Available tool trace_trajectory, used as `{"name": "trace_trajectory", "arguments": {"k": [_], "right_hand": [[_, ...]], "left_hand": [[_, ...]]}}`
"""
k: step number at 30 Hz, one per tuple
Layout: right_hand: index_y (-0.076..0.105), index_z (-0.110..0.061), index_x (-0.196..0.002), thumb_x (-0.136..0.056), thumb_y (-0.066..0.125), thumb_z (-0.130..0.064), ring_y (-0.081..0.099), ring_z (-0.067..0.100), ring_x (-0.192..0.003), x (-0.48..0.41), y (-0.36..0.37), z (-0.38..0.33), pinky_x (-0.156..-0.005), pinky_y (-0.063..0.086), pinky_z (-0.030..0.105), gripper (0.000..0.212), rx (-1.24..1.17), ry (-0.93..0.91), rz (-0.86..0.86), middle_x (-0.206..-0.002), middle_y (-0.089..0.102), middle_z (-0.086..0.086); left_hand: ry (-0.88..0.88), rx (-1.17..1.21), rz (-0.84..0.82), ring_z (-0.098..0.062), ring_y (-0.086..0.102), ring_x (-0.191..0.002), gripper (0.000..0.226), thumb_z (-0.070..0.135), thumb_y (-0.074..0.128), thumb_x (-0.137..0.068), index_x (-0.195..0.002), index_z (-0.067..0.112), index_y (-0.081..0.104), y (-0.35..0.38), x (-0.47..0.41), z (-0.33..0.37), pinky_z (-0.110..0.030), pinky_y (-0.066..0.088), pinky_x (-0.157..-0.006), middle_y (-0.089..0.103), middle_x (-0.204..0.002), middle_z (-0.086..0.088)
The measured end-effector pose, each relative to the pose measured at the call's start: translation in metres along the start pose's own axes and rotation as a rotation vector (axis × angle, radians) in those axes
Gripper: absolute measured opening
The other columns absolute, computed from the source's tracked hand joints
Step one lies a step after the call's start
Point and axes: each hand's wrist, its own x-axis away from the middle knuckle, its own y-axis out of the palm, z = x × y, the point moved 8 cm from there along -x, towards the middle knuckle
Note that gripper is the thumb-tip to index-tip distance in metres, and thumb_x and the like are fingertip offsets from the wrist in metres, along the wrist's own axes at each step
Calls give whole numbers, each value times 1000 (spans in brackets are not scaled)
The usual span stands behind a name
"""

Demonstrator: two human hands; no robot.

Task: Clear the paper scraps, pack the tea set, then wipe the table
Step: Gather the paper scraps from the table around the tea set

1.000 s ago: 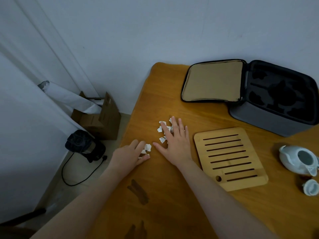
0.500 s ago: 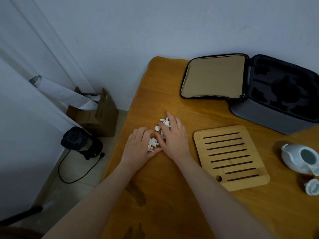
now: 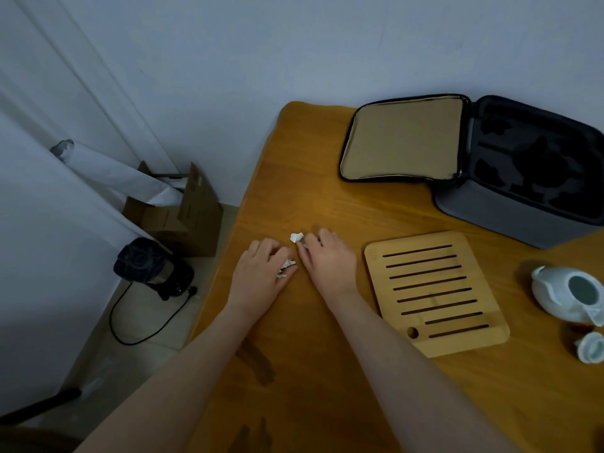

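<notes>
Head view, looking down on the wooden counter (image 3: 327, 204). The left hand (image 3: 261, 273) lay knuckles-up near the counter's left edge, its fingers curled round a small wad of white paper scraps (image 3: 286, 267) that showed between the fingertips and the thumb. The right hand (image 3: 330, 260) rested just beside it, fingers bent with their tips on the wood. A sliver of white showed under those fingertips, but whether this hand gripped any paper could not be told. One loose scrap (image 3: 296, 237) lay on the counter, touching the tip of the right forefinger and just beyond the left hand.

To the right of the right hand, close but apart from it, a slotted bamboo tea tray (image 3: 434, 292) lay flat. Further right stood a pale teapot (image 3: 568, 295) without a lid, and nearer the viewer a small pale piece (image 3: 592, 349), cut by the frame edge. At the back of the counter a grey carrying case (image 3: 510, 210) stood open, its lid (image 3: 402, 138) laid flat to the left and its dark foam insert bare.

On the floor left of the counter were a cardboard box (image 3: 192, 207), a white roll (image 3: 114, 171) leaning into it, and a black appliance (image 3: 150, 266) with a trailing cord.
</notes>
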Motion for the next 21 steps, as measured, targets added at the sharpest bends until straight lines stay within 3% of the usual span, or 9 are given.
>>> {"name": "trace_trajectory", "arguments": {"k": [4, 10, 16, 21], "right_hand": [[57, -15, -63, -85, 72, -20, 48, 13, -47, 0, -5, -6, -42, 30, 23, 28, -69, -84, 46, -60, 52, 0], [53, -15, -56, -76, 79, -11, 40, 13, -38, 2, 3, -2, -36, 26, 22, 33, -145, -75, 2, -51, 48, -1], [45, -16, -53, -85, 64, -9, 32, 8, -40, 4, -8, 25, -40, 22, 21, 38, -423, 242, 49, -49, 36, -8], [44, -12, -52, -92, 56, -9, 29, 6, -44, 31, -14, 47, -43, 26, 30, 42, -819, 620, 47, -47, 34, -9]], "left_hand": [[-5, 31, 6, -10, 47, -67, 18, 34, 59, -88, -83, 17, 59, -1, -3, 2, -22, 39, -53, 52, -83, 1], [-50, -40, -3, -5, 37, -57, 21, 32, 57, -89, -72, 20, 55, -2, -15, 3, -11, 15, -47, 49, -69, 6], [-56, -25, -23, -6, 36, -48, 31, 31, 56, -90, -63, 17, 55, 1, -24, 0, -12, 14, -43, 47, -62, 5], [-276, 153, 2, -6, 33, -50, 31, 33, 52, -97, -70, 21, 42, -3, -30, -14, -18, 23, -47, 35, -59, 10]]}}
